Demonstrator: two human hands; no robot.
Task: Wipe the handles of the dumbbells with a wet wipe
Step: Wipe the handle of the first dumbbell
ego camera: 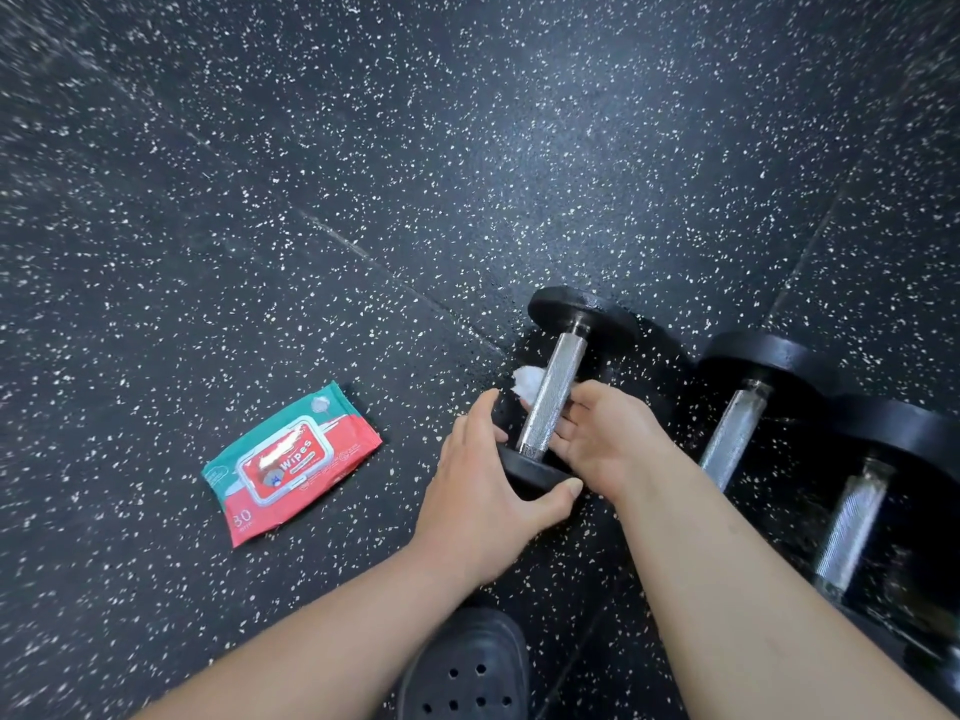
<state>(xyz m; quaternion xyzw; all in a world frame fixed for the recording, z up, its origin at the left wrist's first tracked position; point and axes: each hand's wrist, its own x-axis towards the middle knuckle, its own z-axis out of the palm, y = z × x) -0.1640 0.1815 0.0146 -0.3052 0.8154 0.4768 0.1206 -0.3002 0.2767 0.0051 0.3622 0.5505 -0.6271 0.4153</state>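
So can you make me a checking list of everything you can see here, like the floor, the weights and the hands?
Surface: black rubber floor with white speckles, seams between tiles.
Job's things: three black dumbbells with ridged silver handles in a row; the nearest-left dumbbell is being worked on; a crumpled white wet wipe sits against its handle. Middle dumbbell and right dumbbell lie untouched.
Clutter: red and green wipes packet, lid closed, flat on the floor.
Grippers: left hand grips the near black end; right hand curls round the handle.
Cables: nothing seen.
Surroundings: black clog with holes at the bottom edge.
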